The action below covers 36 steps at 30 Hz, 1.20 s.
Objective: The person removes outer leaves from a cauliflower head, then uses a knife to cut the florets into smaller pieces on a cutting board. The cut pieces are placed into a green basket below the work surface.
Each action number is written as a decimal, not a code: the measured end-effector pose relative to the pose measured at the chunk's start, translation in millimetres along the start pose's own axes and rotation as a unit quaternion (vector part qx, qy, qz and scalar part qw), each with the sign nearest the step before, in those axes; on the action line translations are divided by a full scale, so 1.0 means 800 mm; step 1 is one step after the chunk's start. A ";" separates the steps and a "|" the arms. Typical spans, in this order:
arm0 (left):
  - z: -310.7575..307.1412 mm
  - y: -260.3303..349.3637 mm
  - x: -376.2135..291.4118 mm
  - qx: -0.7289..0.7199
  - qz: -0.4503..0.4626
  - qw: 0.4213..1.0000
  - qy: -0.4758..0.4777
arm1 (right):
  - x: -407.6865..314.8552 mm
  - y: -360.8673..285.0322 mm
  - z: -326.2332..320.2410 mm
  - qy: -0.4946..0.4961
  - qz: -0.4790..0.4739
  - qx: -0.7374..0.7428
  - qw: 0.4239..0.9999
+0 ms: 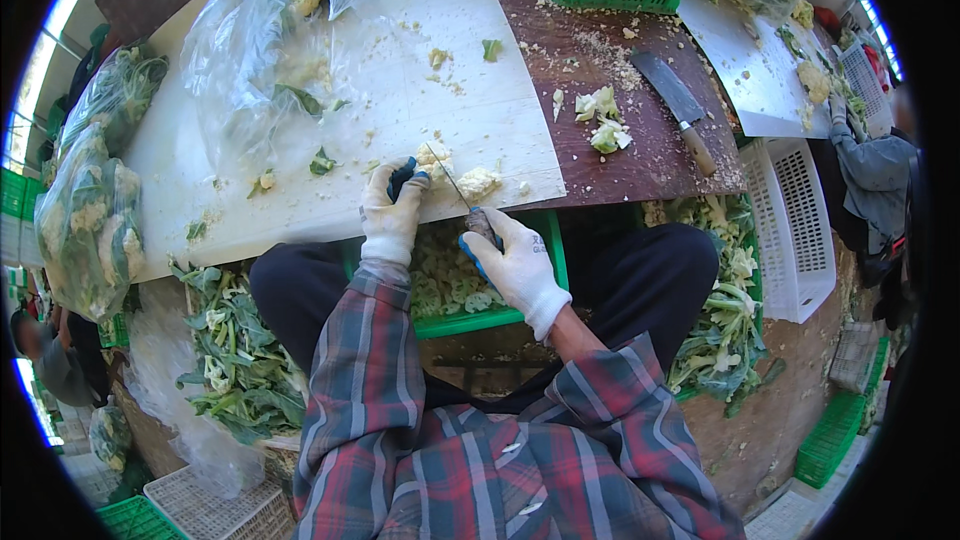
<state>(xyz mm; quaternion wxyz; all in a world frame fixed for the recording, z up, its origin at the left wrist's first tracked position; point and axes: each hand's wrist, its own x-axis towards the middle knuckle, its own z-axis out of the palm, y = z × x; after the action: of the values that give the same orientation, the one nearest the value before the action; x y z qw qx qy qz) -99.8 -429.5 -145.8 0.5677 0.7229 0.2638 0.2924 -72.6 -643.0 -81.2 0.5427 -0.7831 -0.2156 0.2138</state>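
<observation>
My left hand (388, 214), in a white glove with blue-coated fingers, grips a pale cauliflower piece (433, 159) at the front edge of the white board (450, 7). My right hand (517, 262), gloved alike, is closed around the dark handle of a thin knife (457, 190). Its narrow blade points up and left, across the held piece. Another cauliflower floret (478, 184) lies on the board just right of the blade. Below both hands, between my knees, a green crate (556, 247) holds many cut florets.
A cleaver (670, 92) with a wooden handle lies on the brown tabletop (660, 180), near cauliflower stem scraps (600, 109). Clear plastic bags (232, 82) and bagged cauliflowers (90, 202) occupy the left. Leaf trimmings (236, 360) flank my knees. A co-worker's sleeve (874, 172) shows far right.
</observation>
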 end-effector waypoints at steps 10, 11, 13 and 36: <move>0.007 0.001 -0.003 0.020 -0.005 0.999 0.038 | -0.006 0.014 0.016 0.060 0.050 0.097 0.992; 0.005 -0.002 0.000 0.024 -0.004 0.999 0.034 | -0.010 0.008 0.013 0.056 0.068 0.112 0.990; 0.010 0.003 -0.002 0.006 -0.005 1.000 0.024 | -0.014 0.007 0.010 0.061 0.076 0.116 0.988; 0.040 0.038 0.013 0.302 0.130 0.941 -0.079 | -0.043 0.011 -0.017 -0.021 0.049 -0.157 0.986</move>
<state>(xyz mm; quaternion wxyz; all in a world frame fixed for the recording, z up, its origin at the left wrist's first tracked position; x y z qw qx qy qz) -67.9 -449.6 -120.8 0.2991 0.9092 0.1977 0.2118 -92.3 -675.9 -82.0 0.3974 -0.8635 -0.2190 0.2203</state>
